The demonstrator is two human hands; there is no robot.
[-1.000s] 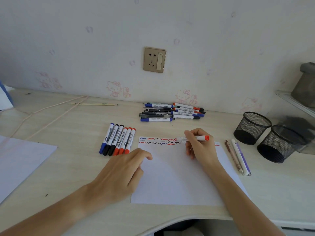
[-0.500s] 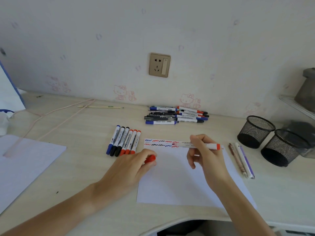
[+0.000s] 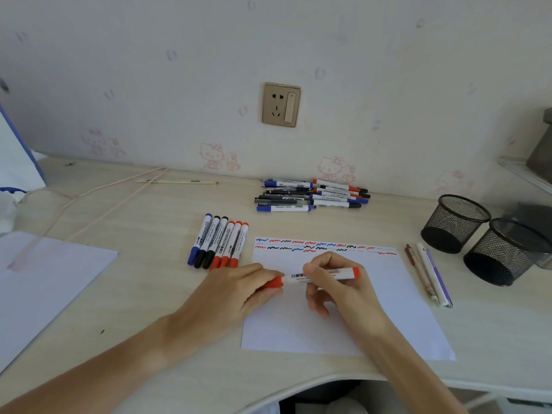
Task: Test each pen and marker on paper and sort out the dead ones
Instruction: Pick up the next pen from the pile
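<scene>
The right hand point(image 3: 337, 282) grips a red marker point(image 3: 325, 274) by its white barrel, held level just above the paper point(image 3: 343, 324), while the left hand point(image 3: 239, 289) pinches the red cap point(image 3: 274, 282) at the marker's left end; whether the cap is fully seated I cannot tell. Two rows of blue, red and black squiggles point(image 3: 322, 246) run along the paper's far edge, so a good share of the testing looks done. Six markers point(image 3: 218, 243) lie side by side just left of the paper, apparently sorted, and three pens point(image 3: 427, 273) lie along its right edge. A loose pile of pens and markers point(image 3: 313, 195) by the wall likely remains to be tested. Two mesh cups point(image 3: 484, 237) stand well to the right, a second sheet point(image 3: 44, 279) far left on the desk point(image 3: 149, 228). Nothing blocks the way.
</scene>
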